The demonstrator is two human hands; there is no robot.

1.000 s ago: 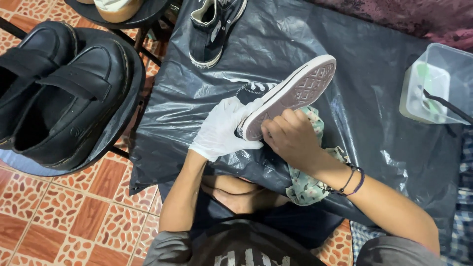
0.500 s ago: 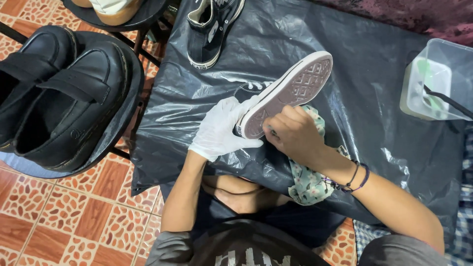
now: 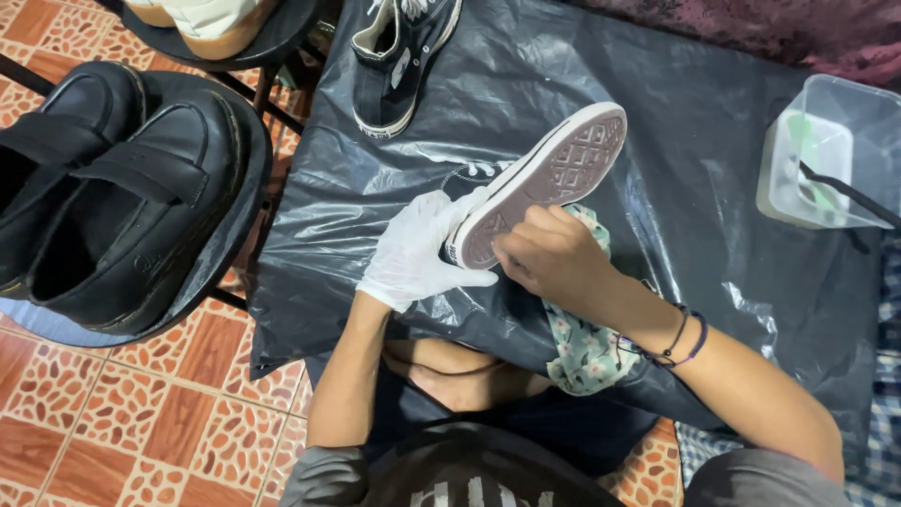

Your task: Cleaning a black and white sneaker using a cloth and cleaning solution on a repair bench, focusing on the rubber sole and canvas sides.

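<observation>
Overhead, the black plastic sheet (image 3: 713, 188) leaves bare room beyond the toe, up to the clear plastic tub (image 3: 826, 155) at its right edge. The black canvas sneaker with a white rubber sole (image 3: 549, 178) lies sole-up, its long axis slanting, toe up-right, heel down-left. The white-gloved left hand (image 3: 418, 249) clasps the heel; the bare right hand (image 3: 554, 258) pinches a floral cloth (image 3: 587, 352) against the sole.

I noted a white glove (image 3: 413, 249) on the left hand, a sneaker (image 3: 540, 183) with white-edged, brownish grid-patterned sole, and a pale green floral cloth (image 3: 582, 352). The plastic sheet (image 3: 676, 141) was black. The leather shoes (image 3: 113, 197) were black; the floor tiles (image 3: 141, 422) were orange with white speckling.
</observation>
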